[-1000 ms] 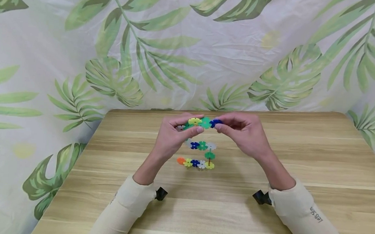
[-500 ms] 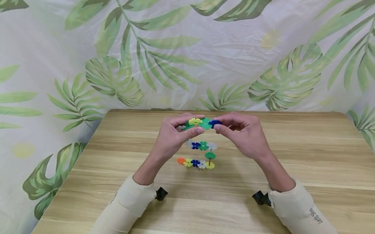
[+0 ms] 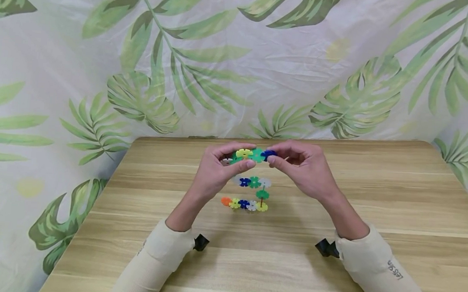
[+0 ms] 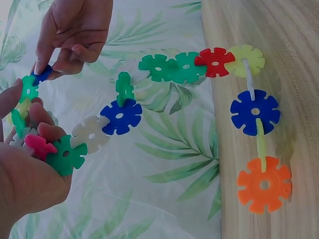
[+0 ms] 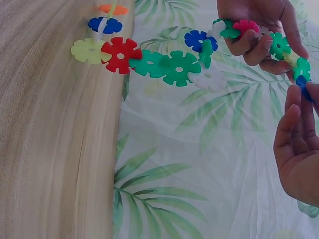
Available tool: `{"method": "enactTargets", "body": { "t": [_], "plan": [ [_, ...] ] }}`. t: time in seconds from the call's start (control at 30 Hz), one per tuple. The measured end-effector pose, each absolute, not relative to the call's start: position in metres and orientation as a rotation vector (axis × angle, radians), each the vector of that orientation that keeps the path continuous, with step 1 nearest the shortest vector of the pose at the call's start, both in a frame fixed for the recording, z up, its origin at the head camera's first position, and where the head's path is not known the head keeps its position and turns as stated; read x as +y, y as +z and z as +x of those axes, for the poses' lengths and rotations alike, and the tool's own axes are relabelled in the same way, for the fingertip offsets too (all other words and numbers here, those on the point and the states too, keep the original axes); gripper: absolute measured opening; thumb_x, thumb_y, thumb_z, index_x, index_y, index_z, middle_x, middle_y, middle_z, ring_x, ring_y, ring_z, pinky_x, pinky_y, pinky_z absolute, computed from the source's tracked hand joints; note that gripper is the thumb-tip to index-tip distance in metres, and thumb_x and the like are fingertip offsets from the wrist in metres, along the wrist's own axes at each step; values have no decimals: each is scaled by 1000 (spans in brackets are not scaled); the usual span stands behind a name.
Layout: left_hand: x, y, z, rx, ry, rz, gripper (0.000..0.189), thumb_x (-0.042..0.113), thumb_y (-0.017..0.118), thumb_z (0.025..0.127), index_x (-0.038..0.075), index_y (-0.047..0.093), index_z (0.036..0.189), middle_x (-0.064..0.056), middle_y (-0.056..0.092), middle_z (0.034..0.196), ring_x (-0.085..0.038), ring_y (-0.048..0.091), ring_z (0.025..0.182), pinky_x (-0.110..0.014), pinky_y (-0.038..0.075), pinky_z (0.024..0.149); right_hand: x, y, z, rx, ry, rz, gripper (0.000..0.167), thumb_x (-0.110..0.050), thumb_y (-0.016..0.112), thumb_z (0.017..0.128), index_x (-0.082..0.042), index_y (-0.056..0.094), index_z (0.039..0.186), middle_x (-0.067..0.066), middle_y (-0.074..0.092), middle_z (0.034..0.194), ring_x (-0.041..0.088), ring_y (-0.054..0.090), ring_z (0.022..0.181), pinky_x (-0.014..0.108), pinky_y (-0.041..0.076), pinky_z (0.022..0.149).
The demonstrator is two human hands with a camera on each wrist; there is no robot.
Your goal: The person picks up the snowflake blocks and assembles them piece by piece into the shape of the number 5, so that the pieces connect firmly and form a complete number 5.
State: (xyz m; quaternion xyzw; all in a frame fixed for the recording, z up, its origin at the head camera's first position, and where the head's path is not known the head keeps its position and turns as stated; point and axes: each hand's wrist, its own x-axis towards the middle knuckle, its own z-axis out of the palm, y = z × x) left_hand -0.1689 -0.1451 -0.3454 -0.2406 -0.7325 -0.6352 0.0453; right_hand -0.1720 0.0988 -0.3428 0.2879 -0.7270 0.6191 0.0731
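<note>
A chain of notched plastic interlocking discs zigzags upward from the table, in several colours. My left hand (image 3: 216, 171) grips its top row, fingers behind and thumb in front, around a yellow disc (image 3: 244, 154) and a green disc (image 3: 257, 155). At that row's right end my right hand (image 3: 308, 173) pinches a dark blue disc (image 3: 268, 155) between thumb and fingers, its edge meeting the green one. The left wrist view shows a pink disc (image 4: 40, 146) partly covered by the left fingers. Lower down hang a red disc (image 4: 215, 62) and an orange disc (image 4: 264, 184).
The chain's bottom row, with a white disc (image 3: 252, 205), is low over the wooden table (image 3: 282, 274). A leaf-patterned cloth (image 3: 286, 77) hangs behind the table's far edge. Black wrist cameras (image 3: 201, 242) stick out at both cream sleeves (image 3: 167, 244).
Both hands stay almost in place, keeping their holds. The top row has dipped very slightly, and the blue disc has shifted a touch left toward the green disc.
</note>
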Motion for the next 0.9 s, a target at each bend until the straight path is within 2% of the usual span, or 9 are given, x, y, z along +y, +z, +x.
{"method": "enactTargets", "body": {
  "t": [0.2,0.47,0.73,0.9],
  "plan": [
    [-146,-345,-169,-2253,-1919,-730,32,14,82,96,4,77,126,8,79,108,-12,63,82,-28,55,62,99,-342,-172,-2207,1875,858,17,-3,77,98,-3,79,115,-9,78,100,13,74,83,24,62,70],
    [-147,-344,-168,-2249,-1916,-740,31,12,82,96,5,78,126,10,79,108,-12,62,80,-25,53,61,99,-341,-171,-2227,1896,861,18,-4,76,99,-3,78,116,-9,78,101,13,75,84,27,64,73],
    [-147,-344,-168,-2249,-1909,-739,32,14,82,96,6,78,126,10,79,111,-11,58,79,-26,50,60,107,-345,-176,-2389,1798,883,26,-6,79,97,-7,77,123,6,78,104,16,74,91,27,63,74],
    [-148,-344,-170,-2248,-1918,-742,32,17,82,96,6,77,126,8,78,114,-12,58,80,-29,53,61,115,-355,-185,-2601,1668,972,21,-10,77,99,-9,77,120,8,79,110,18,75,99,28,62,82]
  ]
}}
